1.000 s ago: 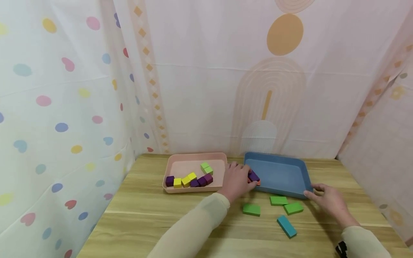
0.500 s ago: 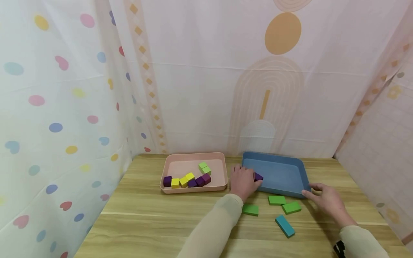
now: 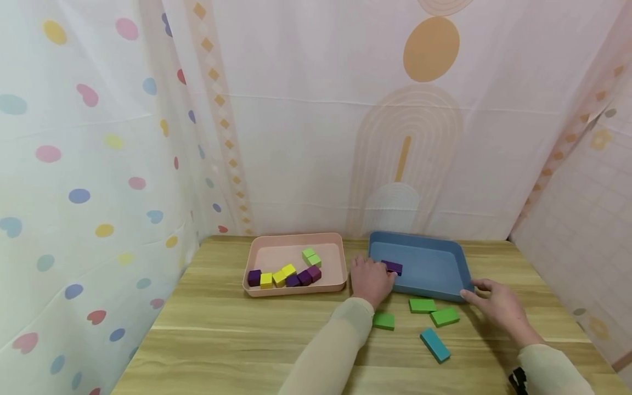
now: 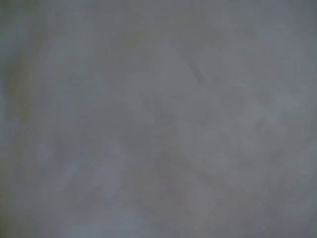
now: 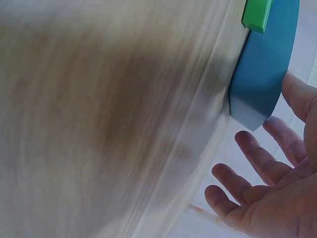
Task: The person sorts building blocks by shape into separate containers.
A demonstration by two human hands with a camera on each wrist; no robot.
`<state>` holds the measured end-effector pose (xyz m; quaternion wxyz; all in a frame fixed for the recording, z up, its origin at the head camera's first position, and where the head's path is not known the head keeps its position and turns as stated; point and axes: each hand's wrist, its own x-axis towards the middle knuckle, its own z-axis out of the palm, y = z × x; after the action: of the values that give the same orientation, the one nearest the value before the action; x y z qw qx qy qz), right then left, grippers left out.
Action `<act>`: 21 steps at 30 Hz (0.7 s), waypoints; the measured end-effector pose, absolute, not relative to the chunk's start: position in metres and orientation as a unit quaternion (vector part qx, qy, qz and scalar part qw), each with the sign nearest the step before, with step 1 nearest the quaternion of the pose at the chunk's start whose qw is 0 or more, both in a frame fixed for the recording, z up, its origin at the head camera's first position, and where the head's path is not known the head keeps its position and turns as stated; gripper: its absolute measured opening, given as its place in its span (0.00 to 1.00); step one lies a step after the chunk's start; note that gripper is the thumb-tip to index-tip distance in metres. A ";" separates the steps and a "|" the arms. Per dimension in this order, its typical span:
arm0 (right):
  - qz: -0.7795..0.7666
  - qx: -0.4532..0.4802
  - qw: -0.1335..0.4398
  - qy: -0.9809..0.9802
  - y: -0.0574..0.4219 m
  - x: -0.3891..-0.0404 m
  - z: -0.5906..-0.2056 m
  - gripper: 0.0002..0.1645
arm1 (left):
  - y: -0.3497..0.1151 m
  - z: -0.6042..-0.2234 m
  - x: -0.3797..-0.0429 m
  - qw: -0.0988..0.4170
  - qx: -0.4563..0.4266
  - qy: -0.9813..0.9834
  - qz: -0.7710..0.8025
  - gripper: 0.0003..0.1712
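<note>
My left hand (image 3: 371, 281) is at the front left corner of the blue tray (image 3: 430, 289), with a purple block (image 3: 393, 267) pinched between its fingers and thumb. The fingers hide part of the block. The tray's front right corner is gripped by my right hand (image 3: 501, 308). In the right wrist view, the right hand's thumb (image 5: 297, 94) and index fingertip lie against the tray (image 5: 260, 69), and the other fingers are apart from it. The left wrist view is dark and blurred.
A pink tray (image 3: 296, 293) with purple, yellow and light green cubes stands to the left. Green blocks (image 3: 422, 306) and a teal block (image 3: 435, 345) lie on the wooden table (image 3: 222, 340) before the blue tray. Patterned curtains (image 3: 296, 137) hang behind.
My left hand has moved slightly right along the blue tray's left side, and the purple block has turned to lie more sideways. An orange piece seen beneath it is now hidden. My right hand stays.
</note>
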<state>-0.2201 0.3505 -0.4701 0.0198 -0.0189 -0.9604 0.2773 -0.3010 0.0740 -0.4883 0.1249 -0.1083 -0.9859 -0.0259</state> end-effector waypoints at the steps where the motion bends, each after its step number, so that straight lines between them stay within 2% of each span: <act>1: 0.277 -0.019 0.019 -0.960 0.350 -0.220 -0.470 0.43 | 0.073 -0.488 -0.300 0.121 -0.110 -0.986 -0.026 0.27; 4: 0.278 -0.018 0.017 -0.960 0.351 -0.221 -0.469 0.43 | 0.070 -0.488 -0.299 0.113 -0.120 -0.986 -0.033 0.30; 8: 0.278 -0.018 0.011 -0.960 0.351 -0.221 -0.468 0.44 | 0.061 -0.490 -0.300 0.126 -0.155 -0.978 -0.067 0.28; 15: 0.281 -0.018 0.008 -0.960 0.351 -0.222 -0.468 0.45 | 0.023 -0.489 -0.288 0.150 -0.282 -0.946 -0.060 0.24; 21: 0.280 -0.017 0.006 -0.960 0.354 -0.221 -0.470 0.45 | -0.014 -0.490 -0.256 0.113 -0.372 -0.920 -0.049 0.24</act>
<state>-0.2212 0.3537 -0.4701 0.0065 -0.0175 -0.9599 0.2798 -0.2562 -0.0141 -0.4898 0.1132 -0.3716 -0.9202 -0.0493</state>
